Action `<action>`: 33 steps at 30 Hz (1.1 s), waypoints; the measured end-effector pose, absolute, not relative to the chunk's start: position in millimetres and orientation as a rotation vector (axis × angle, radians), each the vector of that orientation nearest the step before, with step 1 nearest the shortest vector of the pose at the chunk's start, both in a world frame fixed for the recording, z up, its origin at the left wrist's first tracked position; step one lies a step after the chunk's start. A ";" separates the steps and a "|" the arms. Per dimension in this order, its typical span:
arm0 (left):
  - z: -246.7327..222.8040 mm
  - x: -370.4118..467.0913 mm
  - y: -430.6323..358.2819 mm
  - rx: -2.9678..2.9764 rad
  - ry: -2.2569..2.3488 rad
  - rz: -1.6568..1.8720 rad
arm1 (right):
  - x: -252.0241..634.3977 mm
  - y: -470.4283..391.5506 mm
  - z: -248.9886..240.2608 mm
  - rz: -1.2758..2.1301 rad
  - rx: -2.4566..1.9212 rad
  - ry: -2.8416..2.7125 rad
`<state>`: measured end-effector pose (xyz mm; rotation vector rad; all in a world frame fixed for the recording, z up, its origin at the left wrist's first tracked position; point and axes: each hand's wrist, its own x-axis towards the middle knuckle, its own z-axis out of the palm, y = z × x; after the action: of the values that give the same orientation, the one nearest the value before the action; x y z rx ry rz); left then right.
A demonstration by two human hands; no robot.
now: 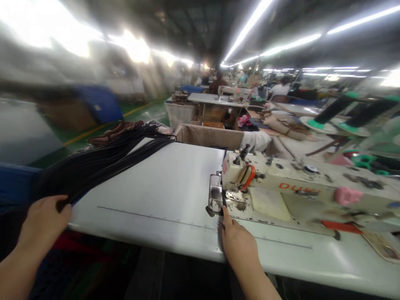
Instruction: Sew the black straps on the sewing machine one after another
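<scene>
A bundle of long black straps [103, 166] hangs over the left end of the white sewing table [156, 179]. My left hand [45, 221] is at the near side of this bundle, its fingers and thumb closed round black strap. A sewing machine [281, 187] stands on the right half of the table. At its needle plate, a narrow black strap [224, 198] runs toward the presser foot. My right hand [239, 239] holds this strap just in front of the plate, with the index finger lying along it and the other fingers curled. Part of the strap is hidden under that hand.
A ruler line [156, 216] runs along the table's front. Behind the table is a beige fabric-lined bin [209, 135]. Black thread cones [333, 110] stand at the right. Brown leather-like pieces [115, 131] lie beyond the straps. Other machines and people are farther back.
</scene>
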<state>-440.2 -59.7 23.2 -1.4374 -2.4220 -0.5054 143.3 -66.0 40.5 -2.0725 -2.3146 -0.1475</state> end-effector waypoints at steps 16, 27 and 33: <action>10.8 -22.3 -8.8 -2.903 -1.264 -0.719 | 144.3 -73.8 46.6 0.084 -2.123 -2.281; 9.2 -3.5 -19.0 -2.722 -1.152 -0.682 | 181.3 -81.6 33.8 0.087 -1.888 -2.062; 9.6 -2.8 -19.0 -2.710 -1.151 -0.645 | 192.9 -79.1 22.7 -0.038 -1.777 -2.029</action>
<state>-2.8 -19.0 9.6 -2.7102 -1.1507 -0.6448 192.9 -79.1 22.7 -1.7771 -2.0289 -0.0378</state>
